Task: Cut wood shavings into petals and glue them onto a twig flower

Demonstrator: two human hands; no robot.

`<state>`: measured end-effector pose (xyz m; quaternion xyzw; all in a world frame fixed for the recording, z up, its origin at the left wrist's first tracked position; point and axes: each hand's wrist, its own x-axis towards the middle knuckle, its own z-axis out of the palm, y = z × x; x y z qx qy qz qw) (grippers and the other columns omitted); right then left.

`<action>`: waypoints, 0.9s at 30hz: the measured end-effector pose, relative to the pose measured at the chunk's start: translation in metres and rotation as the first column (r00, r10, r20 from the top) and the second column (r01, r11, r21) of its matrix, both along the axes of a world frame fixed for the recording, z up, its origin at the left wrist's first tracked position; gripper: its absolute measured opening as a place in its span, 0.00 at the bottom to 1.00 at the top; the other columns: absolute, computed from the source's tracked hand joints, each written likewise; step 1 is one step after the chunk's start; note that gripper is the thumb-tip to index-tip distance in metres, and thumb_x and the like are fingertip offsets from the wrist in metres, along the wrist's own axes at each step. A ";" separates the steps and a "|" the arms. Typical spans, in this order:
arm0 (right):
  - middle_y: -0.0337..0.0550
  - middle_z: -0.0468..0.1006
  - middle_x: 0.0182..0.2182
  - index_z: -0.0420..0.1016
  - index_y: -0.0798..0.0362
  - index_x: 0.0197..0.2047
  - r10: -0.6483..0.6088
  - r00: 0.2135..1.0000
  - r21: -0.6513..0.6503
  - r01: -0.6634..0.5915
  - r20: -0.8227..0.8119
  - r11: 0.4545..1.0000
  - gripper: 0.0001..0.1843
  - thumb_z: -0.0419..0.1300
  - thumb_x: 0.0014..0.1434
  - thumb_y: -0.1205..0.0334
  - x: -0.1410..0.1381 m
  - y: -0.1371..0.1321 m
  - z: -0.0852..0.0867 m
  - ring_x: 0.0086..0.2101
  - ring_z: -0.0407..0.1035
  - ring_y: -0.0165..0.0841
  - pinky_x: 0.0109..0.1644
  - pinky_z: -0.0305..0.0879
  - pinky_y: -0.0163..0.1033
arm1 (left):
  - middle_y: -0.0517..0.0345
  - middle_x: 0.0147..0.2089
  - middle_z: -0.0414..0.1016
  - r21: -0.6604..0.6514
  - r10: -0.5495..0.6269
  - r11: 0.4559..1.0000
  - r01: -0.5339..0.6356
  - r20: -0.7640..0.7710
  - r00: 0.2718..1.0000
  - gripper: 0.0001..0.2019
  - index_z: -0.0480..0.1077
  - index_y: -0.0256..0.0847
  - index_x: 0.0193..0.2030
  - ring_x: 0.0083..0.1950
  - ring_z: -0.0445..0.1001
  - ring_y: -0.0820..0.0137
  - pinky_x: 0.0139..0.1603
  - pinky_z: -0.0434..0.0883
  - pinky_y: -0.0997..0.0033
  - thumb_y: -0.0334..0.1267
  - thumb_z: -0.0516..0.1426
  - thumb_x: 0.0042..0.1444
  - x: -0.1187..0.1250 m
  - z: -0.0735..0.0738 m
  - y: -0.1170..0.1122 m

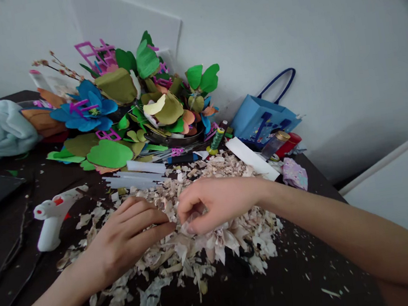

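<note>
Pale, torn, petal-like scraps (183, 272) lie in a wide heap across the dark table. My left hand (128, 234) rests palm down over the heap's left side, its fingers stretched out, and I see nothing in it. Close to its fingertips, my right hand (211, 202) is curled, thumb and fingers pinching a thin translucent whitish scrap (188, 224). Just below the right hand sits a cluster of pointed pale pieces (222, 244), like a paper flower. Whether the pinched scrap is joined to that cluster I cannot tell.
A white glue gun (49, 225) lies at left beside thin dark twigs (16, 250). Translucent glue sticks (135, 179) lie behind the heap. Colourful paper flowers (91, 108) fill the back. A blue bag (259, 115), a white strip (252, 159) and a spool (217, 140) stand around the right.
</note>
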<state>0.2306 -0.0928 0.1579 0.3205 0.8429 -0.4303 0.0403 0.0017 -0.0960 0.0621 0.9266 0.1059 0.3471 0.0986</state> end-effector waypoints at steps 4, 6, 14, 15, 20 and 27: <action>0.37 0.69 0.28 0.70 0.54 0.29 0.025 1.000 0.023 -0.025 0.000 0.999 0.04 0.58 0.55 0.67 -0.001 0.000 -0.001 0.31 0.63 0.29 0.35 0.57 0.35 | 0.52 0.42 0.78 0.006 0.017 1.000 -0.017 0.008 1.000 0.13 0.70 0.42 0.49 0.42 0.71 0.65 0.46 0.65 0.61 0.29 0.47 0.68 0.001 -0.002 0.001; 0.37 0.69 0.28 0.69 0.54 0.29 0.019 1.000 0.036 -0.019 0.010 0.999 0.03 0.58 0.55 0.68 -0.002 0.000 -0.001 0.31 0.63 0.29 0.36 0.57 0.36 | 0.51 0.43 0.78 0.010 0.023 1.000 -0.023 0.007 1.000 0.13 0.70 0.42 0.48 0.42 0.71 0.65 0.45 0.64 0.62 0.28 0.47 0.68 0.000 -0.004 0.002; 0.40 0.72 0.31 0.68 0.54 0.30 0.008 0.999 0.068 -0.011 0.045 0.998 0.03 0.57 0.54 0.70 -0.005 -0.001 0.002 0.33 0.65 0.30 0.37 0.58 0.36 | 0.51 0.42 0.77 -0.017 0.019 1.000 -0.019 -0.006 1.000 0.13 0.71 0.41 0.48 0.43 0.70 0.65 0.45 0.64 0.63 0.28 0.46 0.68 0.001 -0.005 0.003; 0.40 0.72 0.32 0.68 0.54 0.30 0.011 0.999 0.062 -0.014 0.046 0.998 0.03 0.57 0.54 0.70 -0.005 -0.001 0.002 0.33 0.65 0.31 0.37 0.58 0.36 | 0.51 0.42 0.77 -0.026 0.015 1.000 -0.015 -0.010 1.000 0.13 0.70 0.41 0.48 0.43 0.70 0.65 0.45 0.63 0.62 0.28 0.46 0.68 0.001 -0.006 0.003; 0.40 0.72 0.32 0.69 0.54 0.31 0.040 0.999 0.060 -0.041 0.028 0.997 0.03 0.57 0.53 0.71 -0.006 0.000 0.000 0.34 0.65 0.31 0.38 0.58 0.36 | 0.51 0.43 0.76 -0.053 -0.002 0.999 0.001 -0.019 1.000 0.13 0.70 0.41 0.48 0.44 0.70 0.65 0.45 0.64 0.63 0.26 0.47 0.67 0.001 -0.007 0.003; 0.41 0.73 0.33 0.70 0.55 0.33 0.040 0.999 0.044 -0.041 0.022 0.998 0.02 0.57 0.56 0.70 -0.004 0.002 -0.004 0.35 0.66 0.31 0.39 0.60 0.35 | 0.52 0.42 0.77 -0.029 -0.014 0.999 0.013 -0.023 1.000 0.13 0.71 0.41 0.47 0.45 0.71 0.65 0.47 0.66 0.65 0.25 0.49 0.65 0.000 -0.009 0.006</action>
